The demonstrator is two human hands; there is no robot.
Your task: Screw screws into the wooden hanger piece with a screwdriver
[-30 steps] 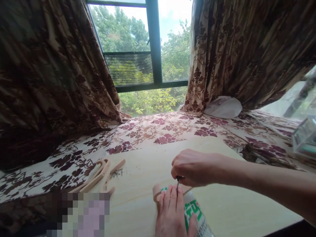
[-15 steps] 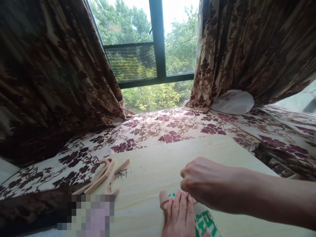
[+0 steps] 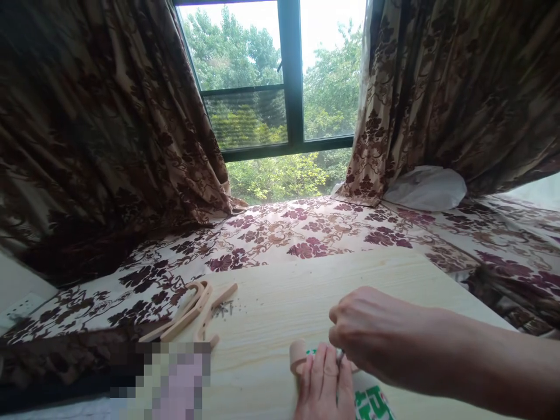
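Observation:
My left hand (image 3: 326,385) lies flat with its fingers stretched over a curved light-wood piece (image 3: 298,357), pressing it down. Beneath them is a white packet with green print (image 3: 371,403). Just right of the left fingertips, my right hand (image 3: 361,326) is closed in a fist. A short dark tip shows below that fist, beside the left fingers; the fist hides whatever it grips. Several bent wooden pieces (image 3: 186,315) lie at the board's left side. Small dark screws (image 3: 225,309) are scattered beside them.
The pale wooden board (image 3: 271,291) lies on a flower-patterned cloth (image 3: 315,227). Patterned curtains (image 3: 175,134) hang on both sides of a window (image 3: 295,76). A white plastic bag (image 3: 429,188) rests by the right curtain. A blurred patch covers the lower left.
The whole view has shifted slightly, so everything appears a little lower and further right. Both hands keep nearly the same place over the wooden piece.

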